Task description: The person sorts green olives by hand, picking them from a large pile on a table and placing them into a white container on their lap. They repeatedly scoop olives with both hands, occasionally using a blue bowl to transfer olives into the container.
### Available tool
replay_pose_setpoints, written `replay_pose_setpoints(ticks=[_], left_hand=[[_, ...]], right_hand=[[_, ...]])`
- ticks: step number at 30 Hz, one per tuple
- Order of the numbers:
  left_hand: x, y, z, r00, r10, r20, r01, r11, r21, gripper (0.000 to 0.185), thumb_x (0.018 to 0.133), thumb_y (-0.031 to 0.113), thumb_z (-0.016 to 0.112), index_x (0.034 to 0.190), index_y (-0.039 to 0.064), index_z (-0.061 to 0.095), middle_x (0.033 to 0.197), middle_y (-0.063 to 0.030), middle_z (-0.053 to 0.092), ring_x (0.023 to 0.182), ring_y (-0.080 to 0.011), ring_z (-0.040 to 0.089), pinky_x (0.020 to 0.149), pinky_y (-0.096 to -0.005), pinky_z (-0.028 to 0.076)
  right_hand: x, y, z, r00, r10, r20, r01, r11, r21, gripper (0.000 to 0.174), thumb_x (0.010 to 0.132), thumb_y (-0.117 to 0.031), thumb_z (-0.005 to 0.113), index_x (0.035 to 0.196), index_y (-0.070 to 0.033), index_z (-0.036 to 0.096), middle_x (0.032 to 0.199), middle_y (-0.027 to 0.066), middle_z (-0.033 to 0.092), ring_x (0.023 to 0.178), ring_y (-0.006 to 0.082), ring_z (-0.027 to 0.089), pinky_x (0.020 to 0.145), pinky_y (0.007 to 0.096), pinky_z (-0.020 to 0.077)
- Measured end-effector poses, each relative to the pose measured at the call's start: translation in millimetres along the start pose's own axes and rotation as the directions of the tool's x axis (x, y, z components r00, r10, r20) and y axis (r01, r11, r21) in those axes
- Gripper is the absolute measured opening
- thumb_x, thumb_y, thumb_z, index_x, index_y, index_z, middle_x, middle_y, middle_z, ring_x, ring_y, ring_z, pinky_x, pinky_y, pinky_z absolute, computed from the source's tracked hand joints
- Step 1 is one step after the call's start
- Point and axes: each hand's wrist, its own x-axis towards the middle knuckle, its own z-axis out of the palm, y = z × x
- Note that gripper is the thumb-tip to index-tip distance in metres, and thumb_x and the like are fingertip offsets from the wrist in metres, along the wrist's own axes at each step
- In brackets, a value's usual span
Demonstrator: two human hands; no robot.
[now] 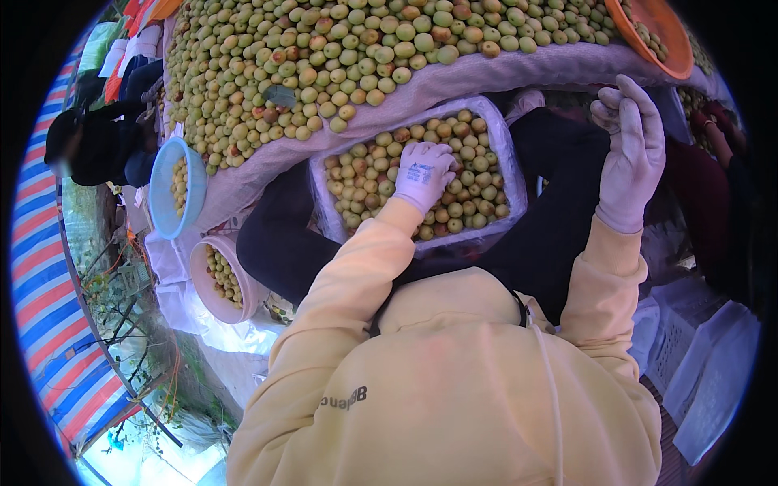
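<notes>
Between my knees sits a crate (493, 226) lined with clear plastic, filled with small round green-brown fruits (364, 167) that look like jujubes. My left hand (422, 173), in a white glove with blue print, rests on the fruits with its fingers curled down. Its fingertips are partly hidden, so whether it grips a fruit cannot be made out. Raised to the right of the crate, my gloved right hand (632, 152) has its fingers bent and apart, and no fruit shows in it. Beyond the crate, a large heap of the same fruits (340, 54) lies on a pale woven cloth (486, 76).
At left stand a blue basin (159, 188) and a pink bucket (209, 297), both holding fruits. An orange basin (678, 42) leans at the heap's right end. People sit at far left (103, 143) and far right (717, 136). White plastic crates (674, 340) stand at right.
</notes>
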Motion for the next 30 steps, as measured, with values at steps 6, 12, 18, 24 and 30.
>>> replay_pose_setpoints(ticks=[6,12,18,24,30], left_hand=[[-63.7,-62.5,-91.3,0.887,-0.448,-0.115,0.43,0.89,-0.151,0.02,0.087,0.009,0.07,0.107,0.007,0.074,0.098,-0.0064,0.074,0.09,-0.024,0.07,0.085,-0.0365,0.054],[-130.6,-103.7,-113.4,0.892,-0.426,0.15,0.448,0.877,-0.171,0.038,0.086,0.007,0.069,0.124,0.005,0.067,0.117,-0.0149,0.072,0.105,-0.0302,0.07,0.092,-0.0404,0.055],[-117.8,-82.8,-74.5,0.934,-0.268,0.237,0.216,0.95,0.226,0.036,0.087,0.016,0.071,0.121,0.009,0.065,0.113,-0.0156,0.071,0.11,-0.0342,0.066,0.096,-0.0433,0.052],[-155.8,-89.8,-115.8,0.761,-0.644,0.079,0.649,0.755,-0.093,0.026,0.093,0.022,0.067,0.114,0.007,0.07,0.107,-0.0176,0.071,0.098,-0.0363,0.07,0.086,-0.0426,0.055],[-194.8,-46.8,-99.6,0.768,-0.532,0.356,0.578,0.816,-0.027,0.026,0.09,0.023,0.071,0.113,0.01,0.068,0.105,-0.0183,0.072,0.1,-0.0356,0.07,0.087,-0.046,0.054]], right_hand=[[1.2,4.4,-3.2,0.999,-0.018,0.032,0.017,0.999,0.031,0.032,0.108,-0.014,0.052,0.132,0.004,0.061,0.113,0.0129,0.074,0.097,0.0163,0.072,0.091,0.0279,0.0556],[0.1,2.5,0.0,1.0,0.0,0.03,-0.001,0.999,0.049,0.032,0.109,-0.013,0.05,0.134,0.004,0.059,0.116,0.0147,0.072,0.101,0.0186,0.072,0.096,0.0305,0.0547],[-6.0,1.2,10.5,0.997,0.046,0.066,-0.05,0.997,0.063,0.031,0.108,-0.015,0.053,0.132,0.002,0.062,0.115,0.0128,0.073,0.099,0.0171,0.071,0.093,0.0288,0.0549],[-8.0,3.9,1.1,0.999,0.046,0.027,-0.046,0.999,0.014,0.036,0.108,-0.014,0.052,0.137,0.006,0.057,0.119,0.0151,0.07,0.105,0.0206,0.069,0.098,0.0331,0.0534],[-5.4,7.1,-0.9,0.997,0.077,0.019,-0.078,0.996,0.054,0.036,0.108,-0.014,0.052,0.137,0.006,0.057,0.12,0.0167,0.07,0.106,0.0218,0.07,0.098,0.0338,0.0537]])
